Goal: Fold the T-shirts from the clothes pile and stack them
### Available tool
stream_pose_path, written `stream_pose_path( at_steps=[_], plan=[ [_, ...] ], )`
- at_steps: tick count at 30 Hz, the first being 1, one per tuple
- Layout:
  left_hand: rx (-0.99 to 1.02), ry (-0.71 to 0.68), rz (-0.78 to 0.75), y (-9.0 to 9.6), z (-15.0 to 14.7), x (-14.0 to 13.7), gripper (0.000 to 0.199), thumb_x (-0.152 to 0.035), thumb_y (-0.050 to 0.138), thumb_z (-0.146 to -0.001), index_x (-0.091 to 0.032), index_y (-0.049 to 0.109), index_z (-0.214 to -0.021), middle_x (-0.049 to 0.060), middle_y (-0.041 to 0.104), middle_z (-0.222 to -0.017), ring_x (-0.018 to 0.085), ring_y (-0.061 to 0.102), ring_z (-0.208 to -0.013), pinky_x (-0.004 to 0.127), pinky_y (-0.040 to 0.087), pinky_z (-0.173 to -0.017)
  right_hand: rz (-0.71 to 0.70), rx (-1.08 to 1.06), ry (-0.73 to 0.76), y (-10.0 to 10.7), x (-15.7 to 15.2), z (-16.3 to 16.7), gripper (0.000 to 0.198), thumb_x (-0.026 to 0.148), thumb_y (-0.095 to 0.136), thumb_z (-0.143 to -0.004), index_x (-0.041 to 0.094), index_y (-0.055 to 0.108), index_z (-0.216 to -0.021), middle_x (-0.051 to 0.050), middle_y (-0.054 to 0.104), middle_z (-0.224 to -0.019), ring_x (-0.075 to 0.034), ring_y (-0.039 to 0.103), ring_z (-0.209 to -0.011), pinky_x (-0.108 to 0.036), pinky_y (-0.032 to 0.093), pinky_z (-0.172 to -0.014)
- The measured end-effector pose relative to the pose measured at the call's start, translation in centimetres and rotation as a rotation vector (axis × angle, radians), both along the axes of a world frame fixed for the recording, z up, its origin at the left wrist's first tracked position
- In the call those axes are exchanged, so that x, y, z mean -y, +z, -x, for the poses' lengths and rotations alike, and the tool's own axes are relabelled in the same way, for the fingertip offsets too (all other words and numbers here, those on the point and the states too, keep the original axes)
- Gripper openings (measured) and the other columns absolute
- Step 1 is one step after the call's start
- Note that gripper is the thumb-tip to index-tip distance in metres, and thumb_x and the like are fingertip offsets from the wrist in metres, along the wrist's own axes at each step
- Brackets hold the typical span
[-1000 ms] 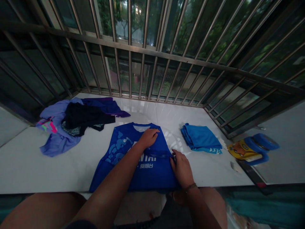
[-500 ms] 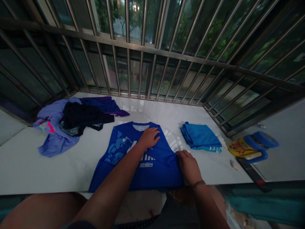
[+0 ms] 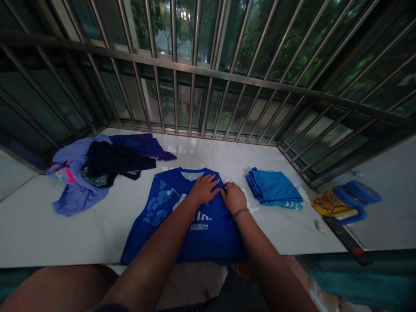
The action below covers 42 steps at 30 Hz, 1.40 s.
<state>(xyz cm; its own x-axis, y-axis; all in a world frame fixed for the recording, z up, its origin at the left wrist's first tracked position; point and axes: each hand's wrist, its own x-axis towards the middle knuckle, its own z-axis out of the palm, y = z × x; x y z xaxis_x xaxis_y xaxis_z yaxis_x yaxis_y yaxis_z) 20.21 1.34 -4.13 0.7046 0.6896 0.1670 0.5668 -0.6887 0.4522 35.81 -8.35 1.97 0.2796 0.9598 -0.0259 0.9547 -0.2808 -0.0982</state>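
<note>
A sleeveless royal-blue shirt of thin, smooth fabric, with white lettering and a pale-blue pattern (image 3: 208, 236), lies spread on a glossy white ledge (image 3: 97, 238), its neckline toward the upright metal bars (image 3: 182, 67) and its lower part at the ledge's front edge. The left hand (image 3: 204, 189) rests flat on the upper chest with fingers spread, gripping nothing, probably to pin the slippery cloth. The right hand (image 3: 234, 198) is just beside it with fingers curled at the shirt's right-hand edge, seemingly to straighten or catch that border; I cannot tell whether it pinches fabric. The neckline and left-hand armhole edge show plainly, while the forearms hide parts of the front and hem. White surface shows behind the collar as far as the bars, and a wide stretch lies off the shirt's left side, below a loose heap of lavender, black and purple garments (image 3: 113, 156). Room is tighter on the right, where a neatly folded bright-blue cloth bundle (image 3: 276, 186) sits near the right hand, with a yellow-and-blue plastic container (image 3: 334, 203) beyond.
</note>
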Motion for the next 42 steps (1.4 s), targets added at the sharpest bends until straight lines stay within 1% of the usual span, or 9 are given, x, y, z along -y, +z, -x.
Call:
stream_pose_path(
  at_steps=[6, 10, 14, 20, 26, 32, 37, 40, 42],
  plan=[
    [0.132, 0.064, 0.075, 0.8, 0.2, 0.1, 0.052, -0.041, 0.057, -0.110, -0.019, 0.062, -0.157, 0.015, 0.064, -0.163, 0.031, 0.055, -0.156, 0.055, 0.031, -0.139, 0.025, 0.005, -0.061, -0.8, -2.1, -0.7, 0.027, 0.034, 0.052, -0.116, 0.016, 0.072, -0.122, -0.015, 0.075, -0.124, -0.024, 0.074, -0.113, -0.031, 0.052, -0.089],
    [0.160, 0.033, 0.060, 1.1, 0.4, 0.1, 0.039, -0.041, 0.061, -0.108, -0.024, 0.072, -0.142, 0.012, 0.069, -0.157, 0.031, 0.058, -0.151, 0.057, 0.032, -0.138, 0.019, 0.020, -0.137, -1.0, -2.0, -1.5, 0.031, 0.030, 0.045, -0.117, 0.014, 0.070, -0.124, -0.018, 0.075, -0.124, -0.025, 0.077, -0.109, -0.031, 0.052, -0.085],
    [0.152, 0.022, 0.047, 0.8, 0.4, 0.0, 0.035, -0.041, 0.063, -0.108, -0.028, 0.075, -0.138, 0.010, 0.068, -0.157, 0.031, 0.058, -0.151, 0.059, 0.033, -0.138, -0.016, 0.021, -0.154, -1.1, -2.2, -2.0, 0.032, 0.033, 0.044, -0.118, 0.013, 0.069, -0.125, -0.018, 0.075, -0.127, -0.025, 0.077, -0.108, -0.031, 0.051, -0.085],
    [0.123, 0.033, 0.021, 0.5, 0.2, 0.0, 0.038, -0.039, 0.064, -0.108, -0.025, 0.075, -0.141, 0.012, 0.066, -0.160, 0.033, 0.057, -0.152, 0.059, 0.032, -0.138, -0.061, -0.010, -0.034, -1.4, -3.6, -1.9, 0.040, 0.052, 0.048, -0.118, 0.020, 0.066, -0.135, -0.013, 0.073, -0.134, -0.023, 0.074, -0.117, -0.029, 0.051, -0.091],
    [0.121, 0.039, 0.031, 0.8, 0.2, 0.1, 0.038, -0.039, 0.066, -0.107, -0.024, 0.075, -0.141, 0.012, 0.066, -0.160, 0.032, 0.057, -0.152, 0.059, 0.032, -0.138, -0.036, -0.006, -0.075, -2.1, -5.8, -3.1, 0.031, 0.042, 0.049, -0.118, 0.019, 0.069, -0.127, -0.015, 0.074, -0.130, -0.024, 0.075, -0.112, -0.030, 0.051, -0.088],
    [0.103, 0.024, 0.039, 0.8, 0.3, 0.1, 0.034, -0.038, 0.070, -0.105, -0.030, 0.079, -0.136, 0.010, 0.064, -0.162, 0.033, 0.056, -0.153, 0.061, 0.030, -0.138, -0.064, -0.003, -0.125, -2.4, -6.7, -4.4, 0.034, 0.043, 0.049, -0.117, 0.018, 0.070, -0.126, -0.016, 0.076, -0.127, -0.025, 0.076, -0.105, -0.032, 0.052, -0.085],
    [0.091, 0.018, 0.024, 0.7, 0.4, 0.2, 0.034, -0.032, 0.070, -0.104, -0.030, 0.079, -0.136, 0.010, 0.063, -0.163, 0.033, 0.055, -0.154, 0.062, 0.032, -0.137, -0.160, 0.007, -0.094, -1.3, -5.4, -4.5, 0.039, 0.034, 0.038, -0.118, 0.013, 0.069, -0.132, -0.020, 0.075, -0.129, -0.029, 0.072, -0.118, -0.036, 0.052, -0.101],
    [0.086, 0.013, 0.011, 0.8, 0.4, 0.3, 0.034, -0.033, 0.069, -0.105, -0.029, 0.078, -0.137, 0.011, 0.063, -0.163, 0.034, 0.055, -0.154, 0.063, 0.031, -0.137, -0.210, 0.002, -0.015, -1.5, -2.6, -4.5, 0.044, 0.030, 0.035, -0.118, 0.011, 0.068, -0.141, -0.020, 0.074, -0.138, -0.030, 0.067, -0.131, -0.039, 0.048, -0.116],
    [0.087, 0.012, 0.003, 0.9, 0.4, 0.4, 0.034, -0.033, 0.068, -0.105, -0.028, 0.078, -0.137, 0.011, 0.063, -0.163, 0.033, 0.055, -0.154, 0.062, 0.031, -0.138, -0.237, -0.011, 0.116, -2.6, 0.4, -4.5, 0.049, 0.035, 0.039, -0.117, 0.010, 0.064, -0.151, -0.021, 0.069, -0.151, -0.032, 0.060, -0.145, -0.044, 0.044, -0.125]
  ],
)
